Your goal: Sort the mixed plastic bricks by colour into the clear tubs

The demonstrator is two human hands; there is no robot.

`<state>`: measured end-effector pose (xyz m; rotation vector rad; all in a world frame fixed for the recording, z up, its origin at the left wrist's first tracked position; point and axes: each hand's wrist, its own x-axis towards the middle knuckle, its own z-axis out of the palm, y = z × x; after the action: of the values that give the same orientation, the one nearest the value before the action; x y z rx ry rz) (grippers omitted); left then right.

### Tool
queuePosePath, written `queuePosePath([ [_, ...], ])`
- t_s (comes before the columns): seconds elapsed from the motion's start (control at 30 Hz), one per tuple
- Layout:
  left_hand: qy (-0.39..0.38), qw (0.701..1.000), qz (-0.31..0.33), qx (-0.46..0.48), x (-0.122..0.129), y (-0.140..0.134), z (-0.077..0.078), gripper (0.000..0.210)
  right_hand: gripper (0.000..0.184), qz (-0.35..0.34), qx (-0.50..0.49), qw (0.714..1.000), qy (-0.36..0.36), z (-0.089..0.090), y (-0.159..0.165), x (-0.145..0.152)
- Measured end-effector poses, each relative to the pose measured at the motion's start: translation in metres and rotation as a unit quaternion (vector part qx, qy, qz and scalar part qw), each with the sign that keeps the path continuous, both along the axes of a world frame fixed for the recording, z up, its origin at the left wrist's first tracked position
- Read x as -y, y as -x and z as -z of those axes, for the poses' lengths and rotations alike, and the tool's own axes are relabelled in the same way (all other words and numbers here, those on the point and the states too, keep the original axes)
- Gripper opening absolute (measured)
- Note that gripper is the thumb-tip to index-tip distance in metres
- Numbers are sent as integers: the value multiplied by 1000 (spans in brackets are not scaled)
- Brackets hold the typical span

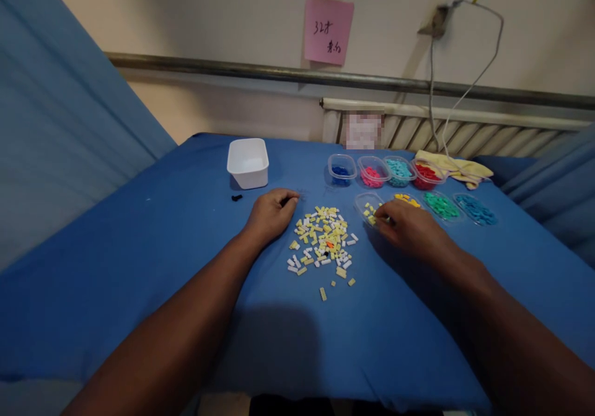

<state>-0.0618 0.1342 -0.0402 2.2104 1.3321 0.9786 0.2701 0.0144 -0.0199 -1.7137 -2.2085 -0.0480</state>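
A loose pile of small yellow and white toy bricks (320, 233) lies on the blue cloth between my hands, with an orange piece (330, 245) among them. My left hand (272, 212) rests on the cloth at the pile's left, thumb and fingertips pressed together; whatever is in that pinch is hidden. Over the near right edge of a clear tub (357, 204) holding a few pale yellow bricks (369, 211) is my right hand (409, 224). Its fingers are closed together at the tub, and I cannot make out what they hold.
Clear tubs of dark blue (341, 173), pink (372, 177), turquoise (400, 171) and red bricks (425, 175) stand at the back right. Nearer are yellow-orange (407, 200), green (440, 205) and blue bricks (475, 209). A white bin (248, 171), black piece (237, 198) and yellow cloth (458, 168) lie around.
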Motion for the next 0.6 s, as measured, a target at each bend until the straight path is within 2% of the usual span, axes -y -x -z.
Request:
queuePosePath([
  [0.17, 3, 1000, 0, 15, 0, 1, -1, 26, 24, 23, 2, 1000, -15, 1, -19, -29],
  [0.27, 0, 1000, 7, 22, 1, 1, 0, 24, 27, 27, -14, 999, -43, 10, -20, -28],
  [0.33, -16, 999, 27, 22, 4, 1, 0, 23, 27, 19, -2, 999, -32, 15, -19, -23],
  [0.43, -53, 995, 90, 7, 14, -3, -7, 20, 28, 15, 34, 999, -15, 16, -15, -18],
  [0.5, -73, 987, 144, -16, 24, -7, -14, 19, 27, 13, 33, 999, -37, 12, -7, -14],
  [0.53, -79, 982, 169, -32, 30, -10, -17, 18, 26, -3, 20, 999, -50, 10, -1, -12],
  [0.6, -84, 969, 221, -65, 40, -15, -24, 18, 25, -87, -19, 994, -66, 7, 16, -6],
])
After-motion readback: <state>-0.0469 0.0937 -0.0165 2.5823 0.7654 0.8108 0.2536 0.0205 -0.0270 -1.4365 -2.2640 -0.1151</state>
